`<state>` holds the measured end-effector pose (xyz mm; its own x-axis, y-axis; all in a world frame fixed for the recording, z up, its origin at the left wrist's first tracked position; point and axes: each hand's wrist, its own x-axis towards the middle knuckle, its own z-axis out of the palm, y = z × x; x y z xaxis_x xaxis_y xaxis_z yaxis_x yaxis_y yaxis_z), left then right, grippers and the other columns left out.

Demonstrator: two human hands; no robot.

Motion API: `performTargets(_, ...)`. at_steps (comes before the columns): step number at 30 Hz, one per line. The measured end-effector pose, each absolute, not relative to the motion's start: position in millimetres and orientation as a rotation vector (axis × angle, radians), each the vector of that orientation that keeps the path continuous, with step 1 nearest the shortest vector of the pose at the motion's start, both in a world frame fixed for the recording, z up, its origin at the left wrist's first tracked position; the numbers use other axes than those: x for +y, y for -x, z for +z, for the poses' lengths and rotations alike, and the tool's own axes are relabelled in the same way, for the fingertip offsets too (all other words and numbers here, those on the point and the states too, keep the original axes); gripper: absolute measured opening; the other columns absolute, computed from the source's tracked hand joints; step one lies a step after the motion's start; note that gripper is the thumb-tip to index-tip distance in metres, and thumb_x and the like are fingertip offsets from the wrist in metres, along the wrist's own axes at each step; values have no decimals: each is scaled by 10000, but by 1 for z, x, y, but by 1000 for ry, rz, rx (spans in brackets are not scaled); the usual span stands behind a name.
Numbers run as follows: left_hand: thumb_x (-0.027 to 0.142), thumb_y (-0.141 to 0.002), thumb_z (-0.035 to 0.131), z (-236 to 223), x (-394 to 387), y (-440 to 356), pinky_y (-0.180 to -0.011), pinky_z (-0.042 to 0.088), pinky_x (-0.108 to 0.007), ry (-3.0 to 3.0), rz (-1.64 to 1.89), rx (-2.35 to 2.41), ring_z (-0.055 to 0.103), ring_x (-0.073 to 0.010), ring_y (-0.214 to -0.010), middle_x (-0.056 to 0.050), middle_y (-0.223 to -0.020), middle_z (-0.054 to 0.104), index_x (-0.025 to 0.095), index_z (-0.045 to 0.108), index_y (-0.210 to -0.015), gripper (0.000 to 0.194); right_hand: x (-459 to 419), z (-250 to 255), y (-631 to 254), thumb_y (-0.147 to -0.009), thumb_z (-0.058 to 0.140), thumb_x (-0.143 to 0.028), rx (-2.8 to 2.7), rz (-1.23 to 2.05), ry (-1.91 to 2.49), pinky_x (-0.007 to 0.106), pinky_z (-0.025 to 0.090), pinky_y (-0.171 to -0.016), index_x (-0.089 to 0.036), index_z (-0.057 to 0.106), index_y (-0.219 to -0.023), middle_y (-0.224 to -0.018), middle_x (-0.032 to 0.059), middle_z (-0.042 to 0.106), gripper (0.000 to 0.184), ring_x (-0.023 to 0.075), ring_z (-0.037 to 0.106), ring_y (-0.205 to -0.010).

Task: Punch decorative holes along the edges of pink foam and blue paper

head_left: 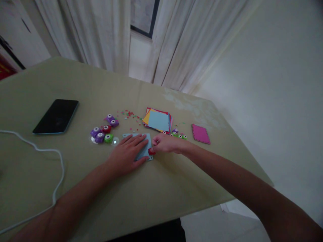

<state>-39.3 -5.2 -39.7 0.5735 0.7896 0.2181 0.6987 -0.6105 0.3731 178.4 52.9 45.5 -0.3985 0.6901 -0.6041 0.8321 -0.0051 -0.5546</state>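
A light blue card (pixel 142 153) lies on the table with small cut-outs at its corners. My left hand (pixel 128 151) rests flat on it, fingers stretched out, covering much of its surface. At the card's right edge, my right hand (pixel 164 143) is closed around a small red craft punch (pixel 151 151), which is partly hidden by the fingers. Left of the card are several purple, red and green craft punches (pixel 100 137) with white round tops. More small punches (pixel 174 133) sit just beyond my right wrist, partly covered by it.
A stack of coloured cards (pixel 158 121) lies behind my hands, with tiny punched paper bits (pixel 129 114) beside it. A pink card (pixel 201 133) with a patterned edge is at the right. A black tablet (pixel 57 116) and a white cable (pixel 62 164) occupy the left.
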Motion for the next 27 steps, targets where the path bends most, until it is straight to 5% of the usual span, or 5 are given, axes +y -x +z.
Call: performTargets(27,579,-1002,639,-43,-4,38,-1318,259,-577,-2521,549,1236,486,-341,-1540,-106,-1677,510,261,574,-1541,629,62,41,-180,-846,787,-327,2008,-1466,-1502,304,155,-566,-219,414,-656,-587,-90,325,433,109,286,-586)
